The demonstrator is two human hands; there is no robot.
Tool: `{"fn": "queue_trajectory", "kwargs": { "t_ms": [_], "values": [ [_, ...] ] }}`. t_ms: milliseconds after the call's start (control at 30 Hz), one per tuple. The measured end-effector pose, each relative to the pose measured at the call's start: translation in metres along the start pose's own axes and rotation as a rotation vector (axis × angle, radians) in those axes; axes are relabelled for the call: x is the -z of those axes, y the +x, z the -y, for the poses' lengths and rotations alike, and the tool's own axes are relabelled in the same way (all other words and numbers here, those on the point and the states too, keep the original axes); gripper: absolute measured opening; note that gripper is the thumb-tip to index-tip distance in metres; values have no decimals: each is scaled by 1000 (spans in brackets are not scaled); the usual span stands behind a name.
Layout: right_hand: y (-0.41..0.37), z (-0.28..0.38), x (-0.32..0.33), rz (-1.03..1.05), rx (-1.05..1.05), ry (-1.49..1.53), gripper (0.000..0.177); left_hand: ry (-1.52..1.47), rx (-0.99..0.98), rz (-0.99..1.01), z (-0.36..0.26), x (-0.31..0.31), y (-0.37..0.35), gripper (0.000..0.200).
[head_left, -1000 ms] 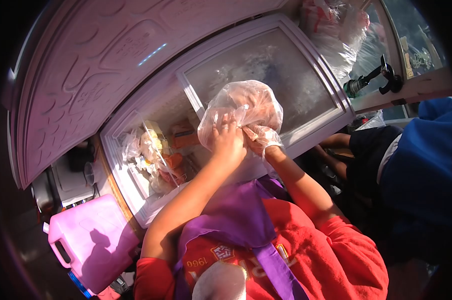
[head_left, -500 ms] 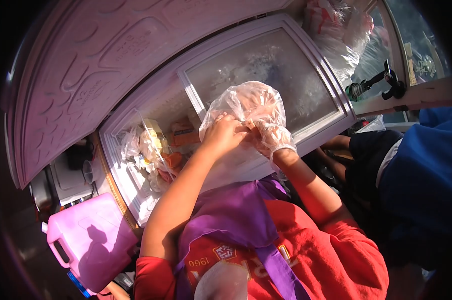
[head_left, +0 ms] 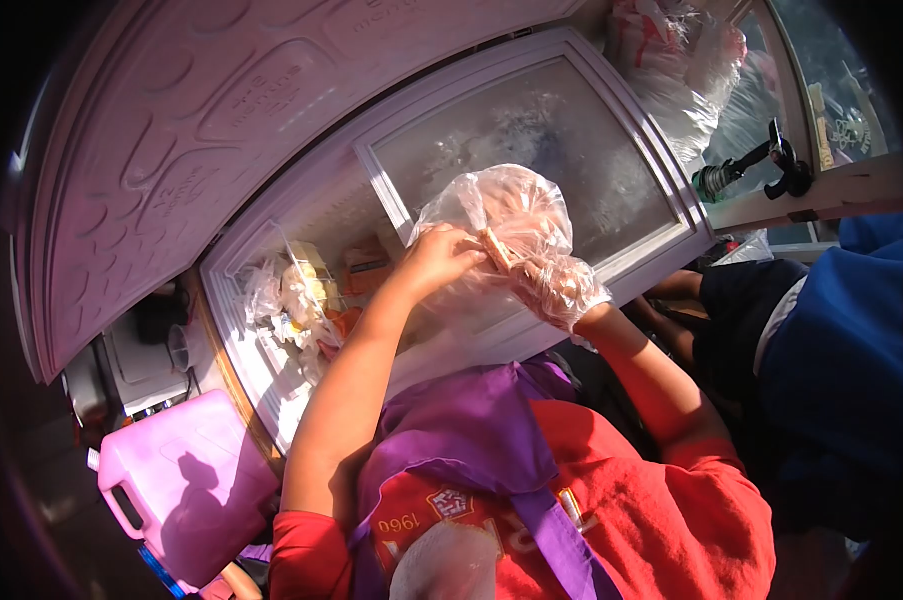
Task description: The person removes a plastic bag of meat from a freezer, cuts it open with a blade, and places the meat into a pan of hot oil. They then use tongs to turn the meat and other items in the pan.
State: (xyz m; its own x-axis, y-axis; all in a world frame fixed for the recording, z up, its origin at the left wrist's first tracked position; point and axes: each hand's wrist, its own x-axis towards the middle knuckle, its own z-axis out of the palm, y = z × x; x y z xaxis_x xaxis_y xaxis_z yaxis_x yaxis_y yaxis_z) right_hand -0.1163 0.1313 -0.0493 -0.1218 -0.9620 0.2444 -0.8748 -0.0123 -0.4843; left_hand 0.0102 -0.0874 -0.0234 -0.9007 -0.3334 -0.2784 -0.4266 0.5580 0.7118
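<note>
A clear plastic bag (head_left: 522,200) with pale, flesh-toned contents is held up over the chest freezer (head_left: 562,130). My left hand (head_left: 439,262) is bare and pinches the bag's left side with its fingertips. On my right hand (head_left: 562,287) there is a thin clear plastic glove, and its fingers are closed on the lower right of the bag. A narrow brownish strip (head_left: 496,249) shows between the two hands; what it is I cannot tell. The wrinkled glove and bag hide most of my right fingers.
The freezer's raised lid (head_left: 222,130) curves overhead on the left. Bagged goods (head_left: 302,290) fill a basket in its uncovered left part. A pink jug (head_left: 187,480) stands lower left. Plastic bags (head_left: 677,70) hang upper right. A person in blue (head_left: 842,330) is close on the right.
My right hand has shifted slightly right and down, and my left fingers have drawn a little left of it. The brownish strip between them shows more.
</note>
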Motion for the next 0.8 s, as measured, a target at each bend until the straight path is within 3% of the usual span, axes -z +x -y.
{"fn": "queue_trajectory", "kwargs": {
  "t_ms": [67,167,200,300,500,600,700,767,800],
  "values": [
    [-3,4,-4,-1,23,-72,23,-16,-10,10,2,0,1,34],
    [-5,7,-8,-59,29,96,22,-44,9,33,5,0,1,34],
    [-6,7,-6,6,-9,122,26,-50,8,37,7,1,1,34],
    [-1,19,17,37,47,7,29,-58,-6,34,10,2,1,35],
    [-31,-10,-25,67,248,-345,40,-29,6,73,8,6,2,37],
    [-23,10,-1,298,-8,-157,43,-18,26,81,6,6,1,38],
    [-39,-11,-25,292,290,-701,43,-61,17,72,14,0,1,37],
    [-42,-28,-46,-7,570,-1342,43,-73,4,55,18,0,0,37],
    [-47,-33,-52,-101,624,-1507,44,-67,-2,48,18,0,-2,37]
  ]
}}
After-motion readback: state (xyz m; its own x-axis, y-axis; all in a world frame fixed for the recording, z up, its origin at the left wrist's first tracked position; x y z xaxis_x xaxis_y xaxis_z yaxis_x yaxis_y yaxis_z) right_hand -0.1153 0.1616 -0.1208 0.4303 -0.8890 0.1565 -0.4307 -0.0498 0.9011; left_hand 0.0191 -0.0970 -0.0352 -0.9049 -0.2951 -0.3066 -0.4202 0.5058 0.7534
